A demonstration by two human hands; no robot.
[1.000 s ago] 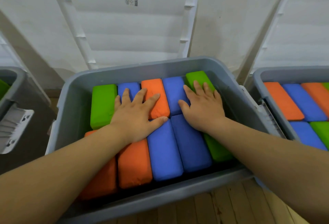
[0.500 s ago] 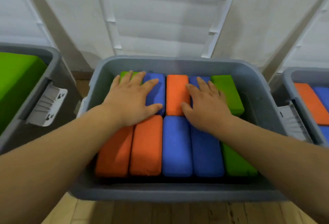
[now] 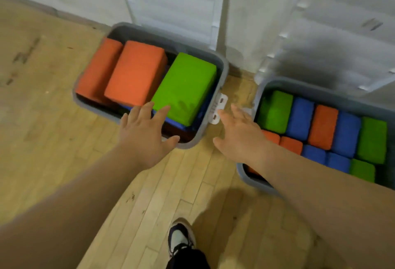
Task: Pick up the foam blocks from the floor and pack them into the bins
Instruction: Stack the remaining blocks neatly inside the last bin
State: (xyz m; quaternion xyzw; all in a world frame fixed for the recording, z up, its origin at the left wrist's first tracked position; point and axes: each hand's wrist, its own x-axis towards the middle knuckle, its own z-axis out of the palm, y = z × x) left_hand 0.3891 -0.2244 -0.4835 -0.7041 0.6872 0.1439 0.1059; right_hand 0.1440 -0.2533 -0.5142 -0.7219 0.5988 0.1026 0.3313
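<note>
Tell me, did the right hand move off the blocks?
Yes. The right hand has left the blocks, moving left to the grey bin's left rim, and now hangs open near the white latch.

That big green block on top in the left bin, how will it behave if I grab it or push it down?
Probably light for its size, being foam. The green block has flat faces and square edges, so it would likely slide, not roll. It lies tilted on blue blocks beneath, so a push may rock or shift it before it settles.
</note>
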